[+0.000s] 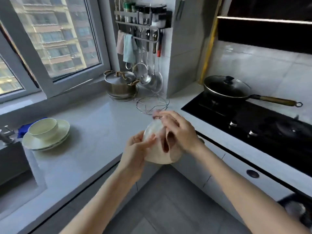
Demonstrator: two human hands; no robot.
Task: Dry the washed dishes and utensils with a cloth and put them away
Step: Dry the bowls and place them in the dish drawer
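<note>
My left hand (136,149) grips a small pale bowl (152,132) by its rim, above the counter's inner corner. A pinkish cloth (167,149) is wrapped around the bowl's right side and underside. My right hand (179,130) holds that cloth against the bowl, fingers curled over it. Both are blurred by motion. On the counter to the left, a pale green bowl (43,128) sits on a stack of matching plates (62,134).
A lidded steel pot (120,85) and a wire trivet (152,103) stand at the counter's back. Ladles and cloths hang from a wall rack (143,38). A lidded black pan (226,88) sits on the hob at right. The sink (11,159) is at far left.
</note>
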